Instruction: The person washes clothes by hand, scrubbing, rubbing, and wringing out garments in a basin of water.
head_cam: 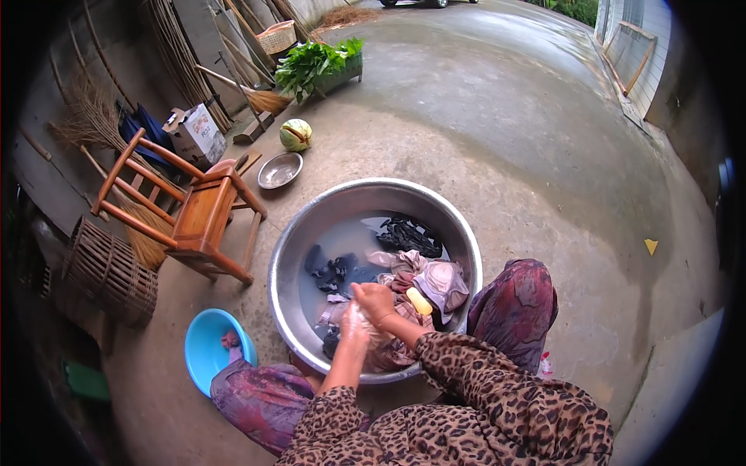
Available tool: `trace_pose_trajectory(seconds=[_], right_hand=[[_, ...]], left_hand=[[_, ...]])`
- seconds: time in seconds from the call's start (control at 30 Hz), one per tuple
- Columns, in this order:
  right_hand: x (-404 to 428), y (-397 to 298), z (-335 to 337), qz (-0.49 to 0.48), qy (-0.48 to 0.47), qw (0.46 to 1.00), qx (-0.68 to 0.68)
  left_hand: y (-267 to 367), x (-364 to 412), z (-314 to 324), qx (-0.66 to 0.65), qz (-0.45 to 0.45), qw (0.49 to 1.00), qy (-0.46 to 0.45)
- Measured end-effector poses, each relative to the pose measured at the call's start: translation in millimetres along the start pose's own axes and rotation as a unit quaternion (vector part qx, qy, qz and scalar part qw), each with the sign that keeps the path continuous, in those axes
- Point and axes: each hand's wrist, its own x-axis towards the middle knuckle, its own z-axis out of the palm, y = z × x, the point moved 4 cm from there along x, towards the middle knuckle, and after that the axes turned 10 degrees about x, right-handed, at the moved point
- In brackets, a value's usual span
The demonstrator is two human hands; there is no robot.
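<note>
In front of me stands a large metal basin (376, 184) with cloudy water and wet laundry in it. My left hand (354, 326) and my right hand (374, 302) are pressed together over its near part, closed on a wet, sudsy cloth (368, 333), mostly hidden by the hands. Just right of my hands, a yellow bar of soap (419, 301) lies on the heaped clothes. A pale pink bra (442, 282) rests beside the soap, and a plaid garment (396, 354) hangs near the rim under my right forearm. Dark clothes (410, 237) soak at the far side, with another dark piece (332, 272) at the left.
Left of my knee is a blue plastic basin (201, 349) with a little cloth inside. Beyond it are a wooden chair (201, 212), a wicker basket (111, 271) and a straw broom (143, 230). A small metal bowl (280, 170) and a split melon-like fruit (295, 135) sit on the concrete.
</note>
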Motion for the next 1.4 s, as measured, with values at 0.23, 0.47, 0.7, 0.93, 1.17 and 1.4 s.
trace_pose_trajectory(seconds=[0.23, 0.47, 0.7, 0.93, 1.17, 1.4], right_hand=[[-60.5, -64.4, 42.1, -0.16, -0.101, 0.982, 0.006], [19.1, 47.1, -5.2, 0.023, 0.047, 0.996, -0.066], [-59.4, -60.2, 35.0, -0.116, -0.119, 0.986, 0.007], [23.2, 56.4, -9.0, -0.022, 0.084, 0.995, -0.05], [41.6, 62.0, 2.6, 0.178, -0.22, 0.897, 0.339], [36.8, 67.8, -0.7, 0.104, -0.402, 0.91, -0.009]], left_hand=[[8.8, -40.8, -10.9, -0.054, -0.015, 0.994, 0.098], [-36.0, -8.5, 38.5, 0.054, -0.198, 0.933, 0.295], [7.0, -23.2, 20.0, -0.104, -0.076, 0.985, 0.115], [-16.5, -11.8, 52.1, 0.12, -0.222, 0.915, 0.316], [28.9, -6.4, 40.0, 0.433, -0.246, 0.851, 0.168], [104.1, 18.4, 52.0, 0.172, -0.013, 0.925, 0.34]])
